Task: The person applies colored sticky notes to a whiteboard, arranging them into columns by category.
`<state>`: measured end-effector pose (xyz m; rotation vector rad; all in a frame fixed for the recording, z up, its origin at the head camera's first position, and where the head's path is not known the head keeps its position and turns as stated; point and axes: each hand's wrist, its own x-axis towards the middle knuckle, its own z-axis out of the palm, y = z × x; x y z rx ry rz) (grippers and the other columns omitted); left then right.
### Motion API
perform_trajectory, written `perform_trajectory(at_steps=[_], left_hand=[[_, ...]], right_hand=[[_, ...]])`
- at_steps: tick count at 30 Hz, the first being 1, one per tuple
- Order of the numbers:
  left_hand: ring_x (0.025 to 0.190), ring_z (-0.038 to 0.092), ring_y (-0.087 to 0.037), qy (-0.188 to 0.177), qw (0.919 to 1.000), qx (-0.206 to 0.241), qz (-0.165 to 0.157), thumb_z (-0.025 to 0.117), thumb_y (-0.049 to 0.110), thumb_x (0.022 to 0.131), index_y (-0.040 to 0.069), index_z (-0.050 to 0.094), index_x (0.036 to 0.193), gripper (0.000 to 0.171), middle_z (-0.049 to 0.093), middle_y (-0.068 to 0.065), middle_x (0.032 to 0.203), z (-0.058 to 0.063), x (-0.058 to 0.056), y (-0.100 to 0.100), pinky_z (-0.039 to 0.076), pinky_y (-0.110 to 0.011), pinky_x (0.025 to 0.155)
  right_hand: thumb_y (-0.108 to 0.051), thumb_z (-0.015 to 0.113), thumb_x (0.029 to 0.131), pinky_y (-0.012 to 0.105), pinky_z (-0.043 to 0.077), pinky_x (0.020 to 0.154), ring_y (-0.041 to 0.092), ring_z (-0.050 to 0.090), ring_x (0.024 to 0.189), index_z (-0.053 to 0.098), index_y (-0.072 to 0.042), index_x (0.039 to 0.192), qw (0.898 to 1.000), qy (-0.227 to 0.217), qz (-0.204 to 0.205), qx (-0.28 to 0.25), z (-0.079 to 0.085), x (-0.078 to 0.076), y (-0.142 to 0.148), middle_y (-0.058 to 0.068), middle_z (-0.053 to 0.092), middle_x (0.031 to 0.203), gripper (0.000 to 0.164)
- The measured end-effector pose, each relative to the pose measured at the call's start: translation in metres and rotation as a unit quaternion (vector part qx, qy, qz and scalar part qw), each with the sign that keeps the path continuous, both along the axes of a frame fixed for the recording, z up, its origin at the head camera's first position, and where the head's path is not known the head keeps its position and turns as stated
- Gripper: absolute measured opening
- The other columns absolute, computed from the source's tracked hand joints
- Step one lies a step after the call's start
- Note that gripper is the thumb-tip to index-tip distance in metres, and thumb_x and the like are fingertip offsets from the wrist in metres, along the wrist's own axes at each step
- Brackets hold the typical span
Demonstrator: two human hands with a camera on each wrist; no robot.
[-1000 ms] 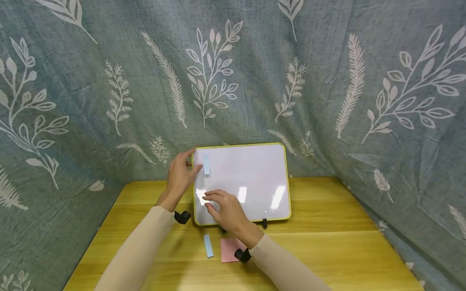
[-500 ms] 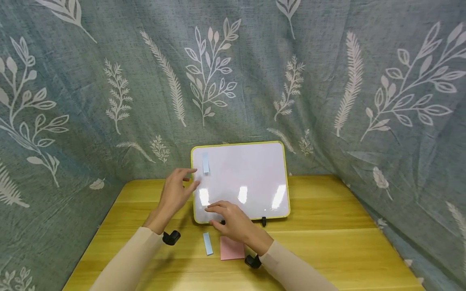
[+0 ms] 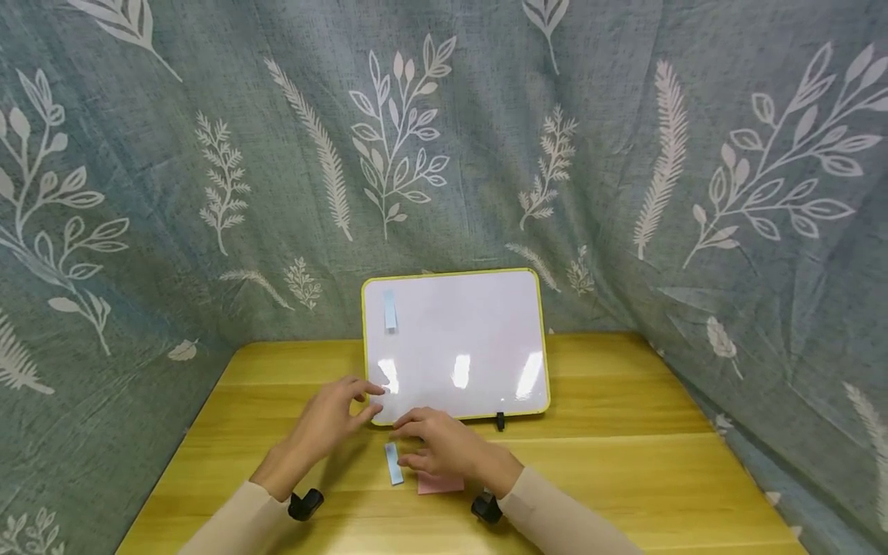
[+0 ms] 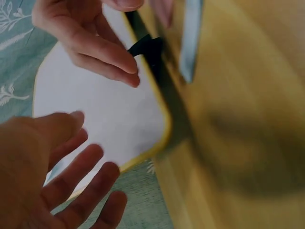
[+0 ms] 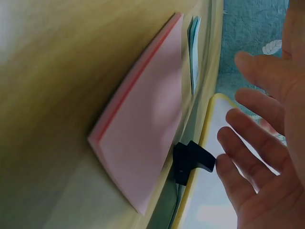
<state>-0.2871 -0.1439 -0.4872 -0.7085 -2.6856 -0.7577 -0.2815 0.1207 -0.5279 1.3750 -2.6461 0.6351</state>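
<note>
My left hand (image 3: 326, 424) hovers in front of the whiteboard's lower left corner, fingers loosely bent and holding nothing. Beside it, my right hand (image 3: 444, 443) is over the table, its relaxed fingers near a narrow pad of light-blue sticky notes (image 3: 393, 464). In the right wrist view that blue pad (image 5: 194, 57) shows several layers, and the right hand (image 5: 267, 133) holds nothing. A pink sticky-note pad (image 3: 441, 485) lies partly hidden under the right hand. One light-blue strip (image 3: 390, 311) clings to the upper left of the yellow-edged whiteboard (image 3: 458, 331).
Black stand feet (image 3: 500, 421) support the board's lower edge on the wooden table (image 3: 624, 478). Behind hangs a grey-green cloth (image 3: 486, 193) with white leaf prints, which also runs down both sides. Each wrist wears a black camera (image 3: 305, 505).
Both hands have come down from the whiteboard toward the table. The left has left the board's upper left edge; the right has lowered toward the blue pad. The strip on the board stays put.
</note>
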Motion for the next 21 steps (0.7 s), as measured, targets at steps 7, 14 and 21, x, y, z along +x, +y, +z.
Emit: perform_trajectory(at_steps=[7,14,21], left_hand=[[0.102,0.081,-0.021,-0.073,0.9959,-0.04,-0.036,0.089,0.025,0.106,0.019,0.089,0.121,0.016,0.087,0.002,0.123,-0.018,0.011,-0.008,0.066,-0.033,0.085],[0.1,0.08,-0.015,-0.104,0.99,-0.044,-0.084,0.089,0.024,0.105,0.017,0.088,0.116,0.013,0.086,0.003,0.116,-0.031,0.02,-0.013,0.067,-0.034,0.088],[0.111,0.08,-0.016,-0.106,0.9868,-0.062,-0.105,0.091,0.023,0.104,0.021,0.089,0.114,0.011,0.085,0.007,0.118,-0.038,0.022,-0.015,0.067,-0.04,0.098]], right_hand=[[-0.035,0.089,0.107,0.035,0.061,0.121,0.02,0.076,0.138,0.086,-0.011,0.138,0.999,0.038,0.013,0.034,-0.004,0.006,0.0,0.003,0.082,0.145,0.039],[-0.035,0.088,0.107,0.032,0.058,0.124,0.014,0.076,0.137,0.087,-0.014,0.136,0.997,0.029,0.023,0.066,-0.005,0.011,-0.001,0.0,0.081,0.148,0.036],[-0.039,0.088,0.107,0.024,0.061,0.112,0.006,0.076,0.122,0.088,-0.016,0.133,0.996,0.014,0.032,0.08,-0.005,0.008,-0.002,-0.002,0.082,0.143,0.035]])
